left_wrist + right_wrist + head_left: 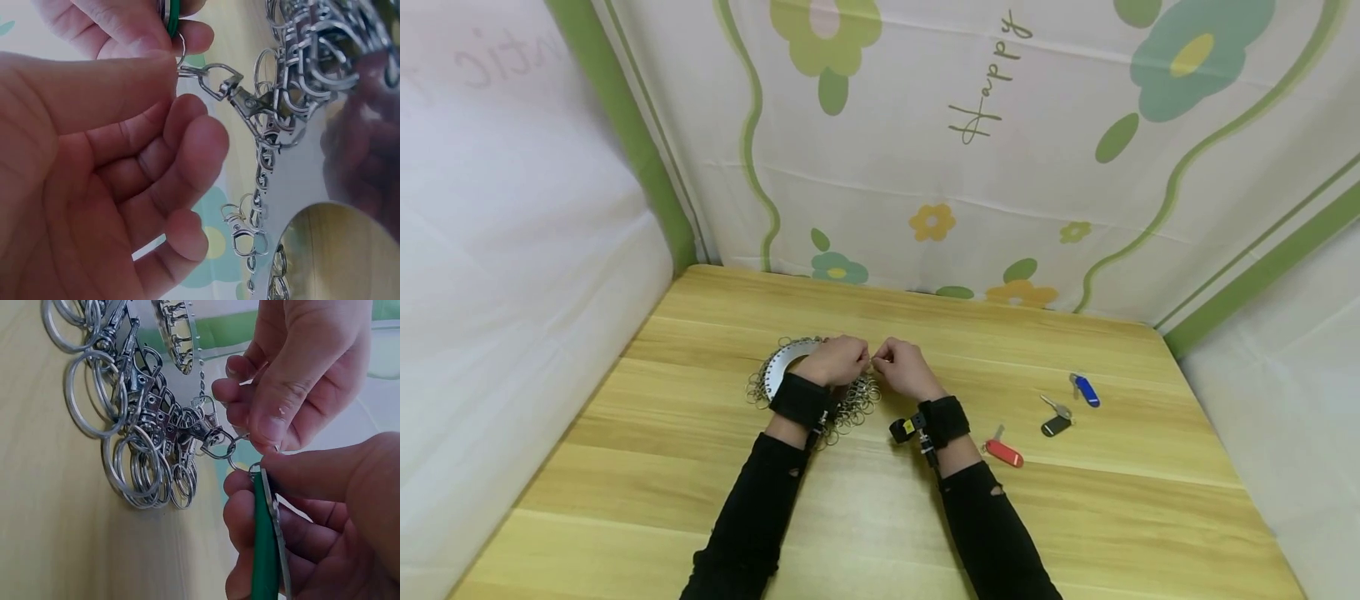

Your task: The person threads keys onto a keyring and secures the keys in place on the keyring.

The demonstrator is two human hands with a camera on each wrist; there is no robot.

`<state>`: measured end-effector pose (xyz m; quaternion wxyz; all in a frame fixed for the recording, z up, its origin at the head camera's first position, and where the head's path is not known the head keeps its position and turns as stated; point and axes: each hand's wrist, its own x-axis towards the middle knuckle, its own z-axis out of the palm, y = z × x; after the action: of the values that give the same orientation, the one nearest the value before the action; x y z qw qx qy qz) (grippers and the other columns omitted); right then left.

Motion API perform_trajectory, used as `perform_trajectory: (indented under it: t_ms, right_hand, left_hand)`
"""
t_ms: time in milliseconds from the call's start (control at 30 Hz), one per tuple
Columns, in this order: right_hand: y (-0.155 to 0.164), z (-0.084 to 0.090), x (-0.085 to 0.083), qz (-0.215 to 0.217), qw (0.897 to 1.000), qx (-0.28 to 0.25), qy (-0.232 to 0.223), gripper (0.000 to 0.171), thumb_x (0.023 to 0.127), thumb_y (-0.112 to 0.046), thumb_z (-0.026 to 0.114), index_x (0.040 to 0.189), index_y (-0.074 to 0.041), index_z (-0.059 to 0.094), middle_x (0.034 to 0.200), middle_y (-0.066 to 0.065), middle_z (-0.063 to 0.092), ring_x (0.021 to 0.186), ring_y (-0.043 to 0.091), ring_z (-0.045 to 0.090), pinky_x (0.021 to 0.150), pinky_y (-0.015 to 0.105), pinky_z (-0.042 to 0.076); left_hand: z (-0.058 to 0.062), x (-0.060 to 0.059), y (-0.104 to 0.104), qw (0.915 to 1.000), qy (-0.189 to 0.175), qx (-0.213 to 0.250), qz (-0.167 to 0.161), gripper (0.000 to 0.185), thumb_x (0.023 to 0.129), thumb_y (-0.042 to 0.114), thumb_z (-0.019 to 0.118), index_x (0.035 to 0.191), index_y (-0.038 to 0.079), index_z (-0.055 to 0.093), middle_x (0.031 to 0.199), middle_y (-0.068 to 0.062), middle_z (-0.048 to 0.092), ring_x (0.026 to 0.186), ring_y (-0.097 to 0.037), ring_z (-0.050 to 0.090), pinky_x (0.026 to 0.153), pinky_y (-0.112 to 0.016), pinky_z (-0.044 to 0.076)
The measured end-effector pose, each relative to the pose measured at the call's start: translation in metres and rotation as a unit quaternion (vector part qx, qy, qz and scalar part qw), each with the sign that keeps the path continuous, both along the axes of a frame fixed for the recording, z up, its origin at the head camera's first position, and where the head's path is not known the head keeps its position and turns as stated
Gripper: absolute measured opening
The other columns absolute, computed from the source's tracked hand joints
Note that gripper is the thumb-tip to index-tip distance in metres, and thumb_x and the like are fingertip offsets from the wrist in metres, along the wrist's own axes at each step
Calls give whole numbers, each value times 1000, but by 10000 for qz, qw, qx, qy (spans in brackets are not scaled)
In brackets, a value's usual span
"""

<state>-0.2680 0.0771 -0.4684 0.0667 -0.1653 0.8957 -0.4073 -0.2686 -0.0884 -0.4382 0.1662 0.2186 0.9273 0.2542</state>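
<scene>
A flat metal ring plate (774, 372), hung all round with snap hooks and split rings, lies on the wooden table under my left hand (837, 361). Between thumb and forefinger, that hand pinches a split ring (189, 72), which hangs from a swivel snap hook (245, 100) at the plate's edge. Right beside it, my right hand (910, 371) grips a green key tag (263, 544) with a silver key (279, 540) lying along it. The tag's small wire loop (254, 467) meets the split ring at the fingertips, where fingers partly hide it.
To the right lie three more keys with tags: a red tag (1004, 453), a black tag (1056, 426) and a blue tag (1086, 391). A patterned fabric wall (880, 175) rises behind the table (865, 533), with white fabric at both sides.
</scene>
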Motion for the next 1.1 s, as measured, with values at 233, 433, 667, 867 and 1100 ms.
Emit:
perform_trajectory:
  t_ms: [233, 433, 667, 867, 1100]
  right_hand:
    - [1, 1, -1, 83, 9999, -95, -78, 9, 96, -11, 55, 92, -6, 60, 85, 9, 61, 62, 16, 51, 56, 27, 41]
    - [2, 1, 0, -14, 9998, -125, -181, 8, 96, -12, 55, 92, -7, 59, 84, 8, 61, 63, 17, 52, 56, 27, 42]
    - [3, 0, 0, -301, 9994, -64, -149, 8, 95, -14, 58, 90, -8, 59, 81, 5, 59, 60, 17, 51, 54, 27, 41]
    - [3, 1, 1, -314, 9994, 34, -149, 7, 94, -13, 59, 89, -8, 60, 81, 5, 58, 59, 17, 48, 53, 27, 39]
    - [1, 4, 2, -66, 9999, 86, 20, 7, 94, -12, 59, 87, -9, 61, 78, 3, 57, 61, 16, 48, 54, 27, 39]
  left_hand:
    - [0, -1, 1, 9998, 163, 116, 97, 18, 98, 13, 48, 89, 5, 62, 71, -4, 58, 50, -19, 57, 58, -29, 45]
    - [-1, -3, 0, 9989, 453, 59, -40, 11, 93, 7, 56, 92, 6, 67, 79, -2, 60, 56, -14, 54, 65, -28, 45]
    - [-1, -4, 0, 9982, 571, 154, -91, 17, 92, 0, 53, 85, 3, 68, 73, -4, 57, 54, -14, 51, 64, -29, 41]
    - [-1, -3, -1, 9974, 698, 165, 15, 19, 89, -3, 52, 83, 4, 70, 78, -6, 64, 57, -14, 52, 66, -29, 42]
    - [0, -2, -2, 9971, 750, 20, 115, 12, 92, 9, 60, 86, 8, 71, 77, 1, 63, 58, -12, 56, 68, -32, 47]
